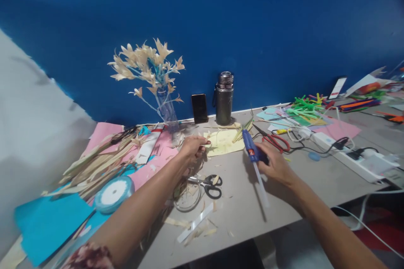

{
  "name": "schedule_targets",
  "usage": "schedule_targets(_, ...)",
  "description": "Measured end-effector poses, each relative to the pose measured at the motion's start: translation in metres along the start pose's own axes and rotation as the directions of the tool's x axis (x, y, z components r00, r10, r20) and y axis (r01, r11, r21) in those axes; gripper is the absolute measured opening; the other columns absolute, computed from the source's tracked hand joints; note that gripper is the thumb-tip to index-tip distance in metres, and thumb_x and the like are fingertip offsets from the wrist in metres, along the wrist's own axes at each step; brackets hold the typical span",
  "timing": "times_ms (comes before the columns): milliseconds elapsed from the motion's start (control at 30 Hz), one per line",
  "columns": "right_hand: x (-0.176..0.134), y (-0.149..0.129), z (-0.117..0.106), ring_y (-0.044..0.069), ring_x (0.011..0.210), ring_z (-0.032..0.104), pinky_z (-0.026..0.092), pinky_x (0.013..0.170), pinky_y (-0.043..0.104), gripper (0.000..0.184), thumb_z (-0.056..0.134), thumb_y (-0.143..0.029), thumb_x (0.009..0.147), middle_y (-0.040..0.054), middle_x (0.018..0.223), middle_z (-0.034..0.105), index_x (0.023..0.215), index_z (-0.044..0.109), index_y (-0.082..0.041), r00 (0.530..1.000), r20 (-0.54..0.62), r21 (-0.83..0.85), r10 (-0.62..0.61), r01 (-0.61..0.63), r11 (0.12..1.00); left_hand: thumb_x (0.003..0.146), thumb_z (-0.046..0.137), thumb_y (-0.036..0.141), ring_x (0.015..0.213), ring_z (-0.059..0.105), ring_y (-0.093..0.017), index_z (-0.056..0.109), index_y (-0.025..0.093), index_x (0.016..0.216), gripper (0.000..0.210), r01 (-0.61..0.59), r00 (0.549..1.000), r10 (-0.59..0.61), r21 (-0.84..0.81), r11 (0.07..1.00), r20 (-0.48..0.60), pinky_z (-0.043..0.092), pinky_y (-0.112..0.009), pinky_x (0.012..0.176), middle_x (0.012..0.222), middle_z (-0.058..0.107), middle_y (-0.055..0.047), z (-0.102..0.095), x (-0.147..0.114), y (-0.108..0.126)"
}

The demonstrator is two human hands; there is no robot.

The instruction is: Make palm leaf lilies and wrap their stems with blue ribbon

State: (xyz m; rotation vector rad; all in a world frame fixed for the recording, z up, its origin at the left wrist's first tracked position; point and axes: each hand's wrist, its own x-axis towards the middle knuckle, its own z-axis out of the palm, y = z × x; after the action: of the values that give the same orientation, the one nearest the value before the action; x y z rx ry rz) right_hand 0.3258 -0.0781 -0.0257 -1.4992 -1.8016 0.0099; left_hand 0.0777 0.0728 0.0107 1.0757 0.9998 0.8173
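Your right hand [274,163] holds the glue gun [250,145] over the table [233,189]; whether your left hand [192,147], by the yellow paper [224,145], pinches anything, I cannot tell. Gluing seems underway; next calls for careful aim.

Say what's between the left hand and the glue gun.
Yellow paper, flat on the table, lies between the left hand and the glue gun. The head view shows it.
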Motion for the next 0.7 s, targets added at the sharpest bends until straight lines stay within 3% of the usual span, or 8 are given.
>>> schedule_targets(100,0.002,-0.021,0.006,0.024,0.089,0.056,0.049,0.078,0.037,0.030,0.055,-0.024,0.087,0.0085,0.097,0.058,0.116,0.060,-0.018,0.999,0.012,0.078,-0.046,0.045,0.996,0.057,0.075,0.014,0.036,0.034,-0.003,0.063,0.013,0.065,0.015,0.015,0.999,-0.015,-0.015,1.000,-0.046,0.011,-0.016,0.036,0.050,0.057,0.001,0.005,-0.016,-0.001)
schedule_targets(200,0.005,-0.047,0.011,0.024,0.097,0.057,0.049,0.084,0.036,0.030,0.057,-0.021,0.087,0.0100,0.108,0.058,0.116,0.059,-0.019,0.989,0.120,0.143,-0.089,0.071,0.987,0.056,0.076,0.016,0.038,0.037,-0.003,0.065,0.013,0.068,0.017,0.000,0.997,-0.003,-0.034,0.999,-0.073,0.012,-0.016,0.037,0.050,0.056,0.003,0.008,-0.028,-0.004)
schedule_targets(300,0.007,-0.063,0.013,0.021,0.088,0.059,0.049,0.077,0.032,0.026,0.053,-0.018,0.089,0.0068,0.101,0.062,0.114,0.058,-0.020,0.973,0.208,0.199,-0.100,0.058,0.978,0.057,0.078,0.021,0.035,0.032,-0.003,0.067,0.014,0.068,0.017,-0.015,0.996,0.012,-0.027,1.000,-0.092,0.013,-0.018,0.038,0.043,0.050,0.005,0.008,-0.032,-0.006)
schedule_targets(467,0.009,-0.066,0.021,0.019,0.076,0.058,0.043,0.067,0.028,0.017,0.053,-0.026,0.092,0.0048,0.092,0.065,0.106,0.060,-0.021,0.957,0.253,0.138,-0.143,0.111,0.984,0.058,0.077,0.020,0.036,0.039,-0.006,0.068,0.014,0.063,0.012,-0.120,0.981,0.124,0.040,0.992,-0.150,0.019,-0.018,0.038,0.041,0.053,0.003,0.007,-0.031,-0.007)
schedule_targets(700,0.010,-0.062,0.026,0.017,0.070,0.057,0.040,0.064,0.027,0.015,0.050,-0.031,0.096,0.0026,0.088,0.063,0.101,0.061,-0.021,0.948,0.315,0.050,-0.041,0.026,0.998,0.063,0.073,0.017,0.036,0.042,-0.007,0.070,0.014,0.062,0.004,-0.154,0.973,0.167,0.093,0.984,-0.156,0.026,-0.020,0.040,0.042,0.055,0.003,0.013,-0.033,-0.008)
